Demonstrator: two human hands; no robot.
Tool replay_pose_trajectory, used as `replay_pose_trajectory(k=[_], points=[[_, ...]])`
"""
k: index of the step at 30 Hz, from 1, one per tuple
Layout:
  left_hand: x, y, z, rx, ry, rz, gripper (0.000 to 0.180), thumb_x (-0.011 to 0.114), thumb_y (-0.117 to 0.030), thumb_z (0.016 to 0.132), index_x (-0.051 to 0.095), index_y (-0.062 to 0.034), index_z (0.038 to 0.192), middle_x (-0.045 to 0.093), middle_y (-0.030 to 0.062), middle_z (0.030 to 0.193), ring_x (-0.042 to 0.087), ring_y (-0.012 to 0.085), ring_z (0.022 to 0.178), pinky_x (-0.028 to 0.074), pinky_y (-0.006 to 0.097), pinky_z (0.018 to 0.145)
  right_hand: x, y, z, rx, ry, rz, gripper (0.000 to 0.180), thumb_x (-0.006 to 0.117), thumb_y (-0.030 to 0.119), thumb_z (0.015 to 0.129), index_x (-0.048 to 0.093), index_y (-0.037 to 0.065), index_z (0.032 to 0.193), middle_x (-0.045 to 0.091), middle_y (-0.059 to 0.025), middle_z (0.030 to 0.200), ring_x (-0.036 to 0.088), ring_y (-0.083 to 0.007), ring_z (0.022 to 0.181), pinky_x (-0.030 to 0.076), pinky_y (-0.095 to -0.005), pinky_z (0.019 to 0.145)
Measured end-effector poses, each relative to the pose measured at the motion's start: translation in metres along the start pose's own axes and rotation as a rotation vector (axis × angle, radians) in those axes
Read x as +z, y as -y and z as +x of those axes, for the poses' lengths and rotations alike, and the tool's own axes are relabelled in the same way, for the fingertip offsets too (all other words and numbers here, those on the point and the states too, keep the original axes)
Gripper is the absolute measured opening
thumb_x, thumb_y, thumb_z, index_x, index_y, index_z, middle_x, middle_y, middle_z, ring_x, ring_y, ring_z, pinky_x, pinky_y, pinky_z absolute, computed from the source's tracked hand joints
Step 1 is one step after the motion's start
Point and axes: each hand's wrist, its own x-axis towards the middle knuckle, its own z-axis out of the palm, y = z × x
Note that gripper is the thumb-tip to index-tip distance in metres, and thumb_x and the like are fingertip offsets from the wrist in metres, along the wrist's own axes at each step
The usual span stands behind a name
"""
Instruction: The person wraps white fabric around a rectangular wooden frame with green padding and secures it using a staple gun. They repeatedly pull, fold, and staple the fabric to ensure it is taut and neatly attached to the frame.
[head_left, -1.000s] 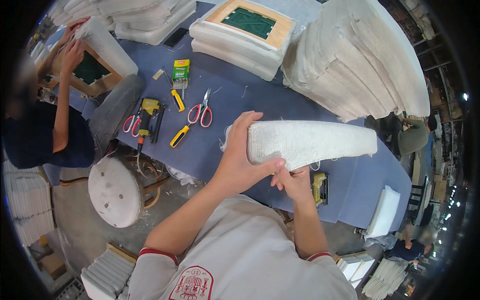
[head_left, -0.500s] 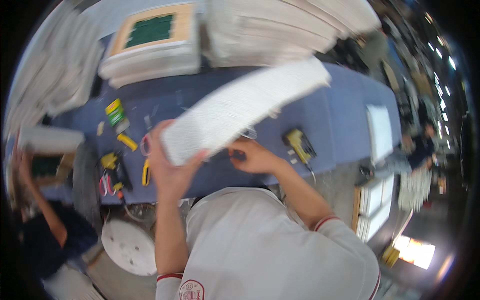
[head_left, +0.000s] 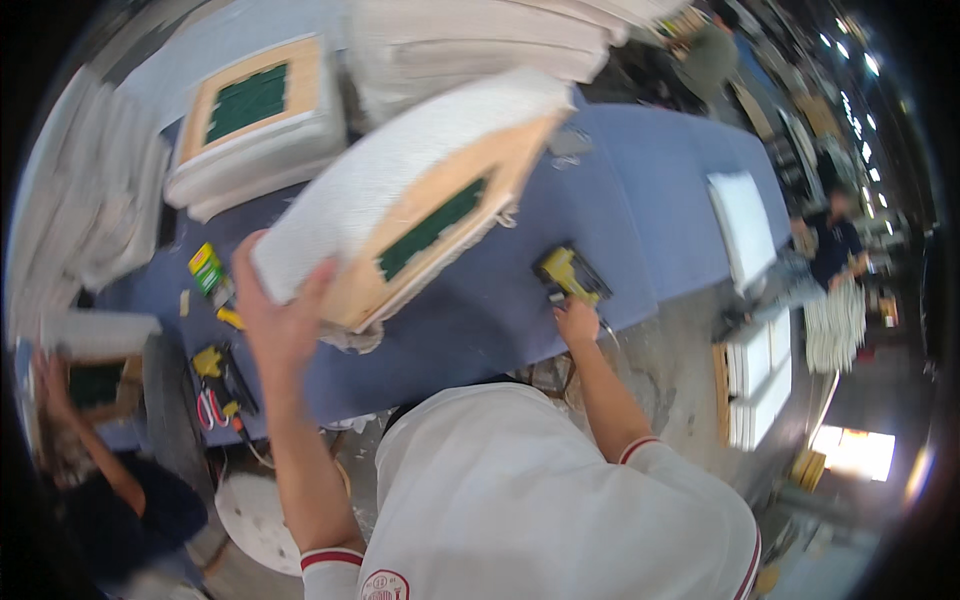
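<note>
My left hand [head_left: 278,315] is closed on one end of a white upholstered seat cushion [head_left: 400,160], held tilted above the table. Its wooden underside shows, with a dark green rectangle in the middle and loose fabric along the lower edge. To the right, my right hand [head_left: 577,322] has its fingers round the handle of a yellow and black staple gun [head_left: 573,272] lying on the table, a hose trailing from it.
The blue-covered table [head_left: 640,200] bears another cushion [head_left: 250,150], a white fabric stack [head_left: 470,40], a second staple gun [head_left: 222,375], scissors [head_left: 210,408] and a green-yellow packet [head_left: 207,270]. A white pad [head_left: 741,228] lies right. A co-worker [head_left: 120,500] handles another frame at left.
The cushion has tipped, bringing its wooden underside into view, and moved left with my left hand. My right hand has gone from beside the cushion to the staple gun.
</note>
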Motion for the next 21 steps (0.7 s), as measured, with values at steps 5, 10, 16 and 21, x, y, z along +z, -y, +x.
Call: replay_pose_trajectory(k=[5, 10, 16, 21], points=[[-0.001, -0.01, -0.052, 0.148, 0.032, 0.164, 0.083, 0.103, -0.027, 0.076, 0.059, -0.0025, 0.142, 0.069, 0.0165, 0.129, 0.071, 0.0315, 0.118, 0.056, 0.043, 0.104, -0.058, 0.033, -0.009, -0.237, 0.423, 0.045, 0.038, 0.085, 0.044, 0.097, 0.088, 0.006, 0.097, 0.08, -0.0095, 0.085, 0.072, -0.0239, 0.075, 0.056, -0.0418, 0.074], [-0.004, 0.004, -0.098, 0.318, -0.002, 0.121, 0.095, 0.109, -0.03, 0.065, 0.059, -0.0051, 0.142, 0.07, 0.0169, 0.134, 0.069, 0.0401, 0.121, 0.056, 0.048, 0.103, -0.211, 0.159, -0.107, -0.446, 0.747, 0.629, 0.028, 0.085, 0.021, 0.101, 0.082, -0.004, 0.088, 0.068, 0.0014, 0.07, 0.055, -0.005, 0.068, 0.04, -0.0289, 0.06], [-0.001, 0.008, -0.099, 0.321, -0.011, 0.151, 0.098, 0.109, -0.03, 0.064, 0.058, -0.0057, 0.144, 0.069, 0.0175, 0.136, 0.067, 0.0411, 0.123, 0.055, 0.049, 0.105, -0.296, 0.278, -0.198, -0.908, 0.394, 0.542, 0.022, 0.085, 0.016, 0.099, 0.078, -0.002, 0.088, 0.062, -0.0043, 0.062, 0.055, -0.0088, 0.058, 0.039, -0.0307, 0.055], [-0.003, 0.007, -0.1, 0.309, 0.022, 0.154, 0.095, 0.107, -0.033, 0.067, 0.058, -0.005, 0.144, 0.068, 0.0162, 0.136, 0.066, 0.0413, 0.122, 0.056, 0.05, 0.102, -0.283, 0.33, -0.223, -1.048, 0.114, 0.43, 0.026, 0.083, 0.018, 0.099, 0.074, -0.001, 0.084, 0.055, -0.0129, 0.061, 0.049, -0.0201, 0.05, 0.039, -0.0364, 0.052]])
